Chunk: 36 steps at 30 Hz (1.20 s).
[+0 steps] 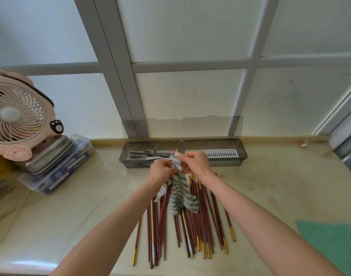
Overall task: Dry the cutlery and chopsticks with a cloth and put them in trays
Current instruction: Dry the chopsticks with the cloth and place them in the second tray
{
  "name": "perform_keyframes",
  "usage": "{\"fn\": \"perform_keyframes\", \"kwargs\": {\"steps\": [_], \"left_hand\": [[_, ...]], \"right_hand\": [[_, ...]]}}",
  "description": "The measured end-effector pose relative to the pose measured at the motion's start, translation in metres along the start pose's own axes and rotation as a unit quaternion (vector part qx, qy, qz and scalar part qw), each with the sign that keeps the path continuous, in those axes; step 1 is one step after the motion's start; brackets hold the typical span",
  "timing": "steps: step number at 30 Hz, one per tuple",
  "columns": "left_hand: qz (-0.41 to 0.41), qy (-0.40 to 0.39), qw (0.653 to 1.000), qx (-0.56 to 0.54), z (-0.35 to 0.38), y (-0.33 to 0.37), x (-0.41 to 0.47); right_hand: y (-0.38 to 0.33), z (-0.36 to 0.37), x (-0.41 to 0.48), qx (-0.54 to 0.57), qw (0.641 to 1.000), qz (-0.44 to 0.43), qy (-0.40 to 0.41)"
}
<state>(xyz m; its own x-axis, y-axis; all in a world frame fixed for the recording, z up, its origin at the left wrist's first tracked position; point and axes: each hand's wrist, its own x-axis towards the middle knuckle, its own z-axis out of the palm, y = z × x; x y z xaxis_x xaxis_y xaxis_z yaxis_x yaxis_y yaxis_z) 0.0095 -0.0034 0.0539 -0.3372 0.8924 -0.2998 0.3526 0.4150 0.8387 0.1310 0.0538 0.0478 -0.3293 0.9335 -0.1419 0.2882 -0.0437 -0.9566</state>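
Grips the cloth in both hands, raised above the counter; left hand curled round the lower bunch of fabric; right hand pinching the upper fold between thumb and fingertips; no fingers straight on either hand.

Wraps at least one chopstick, with only the gold tip showing above the fold between the hands; number of sticks inside the wrap: cannot tell.

Just below and nearer: loose chopsticks fanned out on the counter, with the tail of the cloth hanging onto them.

Beyond the hands, against the window: left tray holding forks; right tray beside it, white grid bare.

Well apart: fan at far left; green mat at near right.

Probable faults:
- slip of the wrapped stick out of the fold, caused by a loose pinch; likely fall back among the undried sticks;
- drag of the hanging tail across the pile, likely rolling sticks toward the near edge;
- drop into the fork tray by mistake, since the tip points that way.
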Motion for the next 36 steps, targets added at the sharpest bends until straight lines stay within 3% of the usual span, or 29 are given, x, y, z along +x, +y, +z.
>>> {"fn": "perform_keyframes", "kwargs": {"steps": [3, 10, 15, 20, 24, 28, 31, 36], "left_hand": [[0.011, -0.033, 0.999, -0.03, -0.008, 0.002, -0.002], [0.005, -0.139, 0.99, 0.0, -0.011, 0.008, -0.001], [-0.002, -0.15, 0.989, -0.009, -0.001, 0.007, -0.001], [0.002, -0.163, 0.987, 0.001, 0.004, -0.001, -0.002], [0.022, -0.141, 0.99, -0.016, 0.004, -0.003, -0.001], [0.029, -0.124, 0.99, -0.053, 0.0, -0.002, 0.001], [0.023, -0.115, 0.991, -0.07, 0.0, -0.001, 0.004], [0.024, -0.127, 0.989, -0.075, 0.001, 0.003, 0.003]], "right_hand": [[0.006, -0.012, 0.003, 0.059, 0.995, 0.073, -0.019], [0.014, -0.01, 0.007, 0.183, 0.973, 0.088, -0.107], [0.012, -0.004, 0.01, 0.147, 0.982, 0.109, -0.033], [0.01, -0.017, 0.017, 0.244, 0.949, 0.193, 0.042], [0.01, -0.022, 0.018, 0.259, 0.947, 0.189, -0.007], [0.01, -0.029, 0.012, 0.351, 0.913, 0.176, -0.109], [0.015, -0.025, 0.006, 0.323, 0.922, 0.159, -0.142], [0.011, -0.015, 0.003, 0.269, 0.952, 0.131, -0.069]]}}
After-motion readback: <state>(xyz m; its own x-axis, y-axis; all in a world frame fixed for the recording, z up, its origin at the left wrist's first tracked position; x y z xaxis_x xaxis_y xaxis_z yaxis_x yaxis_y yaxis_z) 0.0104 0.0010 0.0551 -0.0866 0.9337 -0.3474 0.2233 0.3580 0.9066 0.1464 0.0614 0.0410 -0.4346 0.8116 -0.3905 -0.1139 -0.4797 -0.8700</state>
